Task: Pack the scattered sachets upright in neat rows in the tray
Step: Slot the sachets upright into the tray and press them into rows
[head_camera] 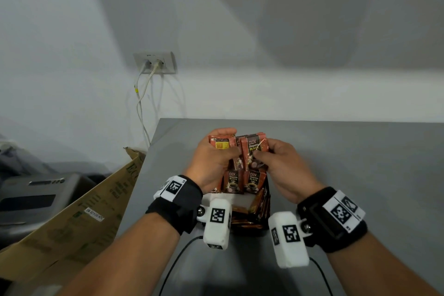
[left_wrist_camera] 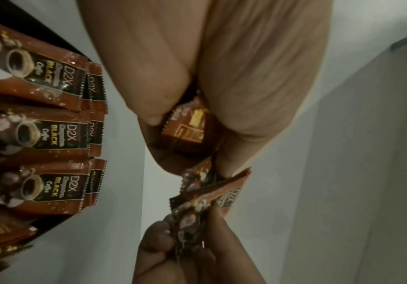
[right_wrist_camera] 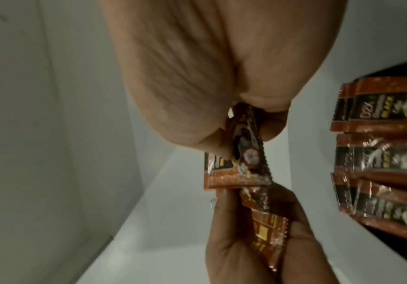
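Wrist-mounted cams w/ marker tags are sitting closest to the head view, one under each forearm. Past them both hands are working over the tray, raised above it.

Left hand (head_camera: 212, 158) is gripping a small bunch of sachets (head_camera: 222, 143), fingers curled round it, thumb across the front. Right hand (head_camera: 280, 166) is pinching one sachet (head_camera: 254, 151) by its lower part, thumb + fingertips on the foil; its printed face is turned toward the person. The two lots are touching between the hands.

Step in hand, as I'm reading it: sorting and squaring the held sachets before dropping them in. It could equally be peeling one off the bunch; I can't tell which.

Packed sachets (head_camera: 242, 181) are already standing upright in rows just below both palms, faces toward the person. The left wrist view is showing several in a row w/ more behind. Seems a fair share is done.

Next move is prob. calling for turning the held ones the same way up, faces matching, then sliding them down into a free slot w/o knocking neighbours over.

Hard to make out:
- tray (head_camera: 263, 226) itself, mostly hidden by wrists and cams, only a dark edge showing
- how many sachets the left hand is holding
- whether any sachets are lying loose on the grey table (head_camera: 360, 163); none in view, but the hands are blocking a lot
- free space left in the tray
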{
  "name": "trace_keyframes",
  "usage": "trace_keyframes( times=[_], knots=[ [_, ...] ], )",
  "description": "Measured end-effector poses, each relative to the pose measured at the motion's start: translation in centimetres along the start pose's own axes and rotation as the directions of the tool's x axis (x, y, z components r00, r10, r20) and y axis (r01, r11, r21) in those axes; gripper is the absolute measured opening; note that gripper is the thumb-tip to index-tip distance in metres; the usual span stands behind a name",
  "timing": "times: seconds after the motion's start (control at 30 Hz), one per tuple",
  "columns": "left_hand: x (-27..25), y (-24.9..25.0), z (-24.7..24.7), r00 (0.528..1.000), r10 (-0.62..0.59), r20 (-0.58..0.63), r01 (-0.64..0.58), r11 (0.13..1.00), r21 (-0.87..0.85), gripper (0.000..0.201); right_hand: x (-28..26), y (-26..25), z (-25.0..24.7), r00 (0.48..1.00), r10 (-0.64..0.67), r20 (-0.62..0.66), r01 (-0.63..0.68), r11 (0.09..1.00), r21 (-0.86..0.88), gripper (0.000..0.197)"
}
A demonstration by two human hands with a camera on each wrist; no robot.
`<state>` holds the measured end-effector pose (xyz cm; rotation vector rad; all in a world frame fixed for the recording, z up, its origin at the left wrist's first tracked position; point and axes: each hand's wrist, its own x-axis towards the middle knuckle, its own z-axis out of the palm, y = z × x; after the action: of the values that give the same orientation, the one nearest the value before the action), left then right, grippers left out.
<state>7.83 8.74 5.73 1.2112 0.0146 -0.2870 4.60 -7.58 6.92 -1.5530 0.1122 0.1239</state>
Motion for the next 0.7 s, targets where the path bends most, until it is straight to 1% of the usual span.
trace_keyframes(
  times=[0.07, 0.1, 0.17, 0.23, 0.27, 0.33, 0.47, 0.6, 0.67, 0.7],
  knots=[
    [-0.1, 0.1, -0.2, 0.998, -0.047, 0.027, 0.05, 0.995, -0.082, 0.039, 0.0, 0.0, 0.1, 0.999, 0.033, 0.033, -0.036, 0.997, 0.066, 0.024],
    [-0.2, 0.2, -0.4, 0.995, -0.083, 0.047, 0.089, 0.987, -0.134, 0.04, 0.0, 0.0, 0.1, 0.999, 0.037, 0.029, -0.04, 0.995, 0.089, 0.025],
    [-0.3, 0.3, -0.9, 0.986, -0.149, 0.08, 0.164, 0.959, -0.229, 0.042, -0.1, -0.2, -0.3, 0.999, 0.031, -0.037, -0.026, 0.992, 0.121, 0.026],
    [-0.3, 0.4, -1.4, 0.983, -0.158, 0.095, 0.179, 0.945, -0.272, 0.039, 0.0, -0.3, -1.0, 0.996, 0.016, -0.091, 0.002, 0.981, 0.193, 0.026],
    [-0.4, 0.4, -1.6, 0.983, -0.149, 0.103, 0.172, 0.949, -0.264, 0.038, 0.0, -0.4, -1.3, 0.996, 0.012, -0.09, 0.009, 0.973, 0.232, 0.027],
    [-0.5, 0.3, -1.6, 0.987, -0.133, 0.093, 0.149, 0.968, -0.203, 0.038, 0.0, -0.5, -1.6, 0.999, 0.004, -0.048, 0.009, 0.963, 0.269, 0.027],
    [-0.6, -0.3, -1.0, 0.995, -0.085, 0.045, 0.089, 0.99, -0.106, 0.04, -0.6, -0.7, -0.7, 0.999, 0.019, 0.05, -0.032, 0.962, 0.27, 0.025],
    [-0.8, -0.5, -0.5, 0.999, -0.031, 0.045, 0.032, 0.999, -0.015, 0.036, -0.9, -0.6, 0.0, 0.991, 0.076, 0.106, -0.102, 0.958, 0.269, 0.028],
    [-0.8, -0.5, -0.3, 0.998, -0.033, 0.058, 0.033, 0.999, -0.008, 0.031, -0.9, -0.6, 0.3, 0.989, 0.089, 0.119, -0.12, 0.949, 0.291, 0.027],
    [-0.8, -0.5, -0.3, 0.997, -0.041, 0.058, 0.042, 0.999, -0.009, 0.024, -0.8, -0.5, 0.3, 0.991, 0.086, 0.1, -0.112, 0.952, 0.286, 0.027]
  ],
)
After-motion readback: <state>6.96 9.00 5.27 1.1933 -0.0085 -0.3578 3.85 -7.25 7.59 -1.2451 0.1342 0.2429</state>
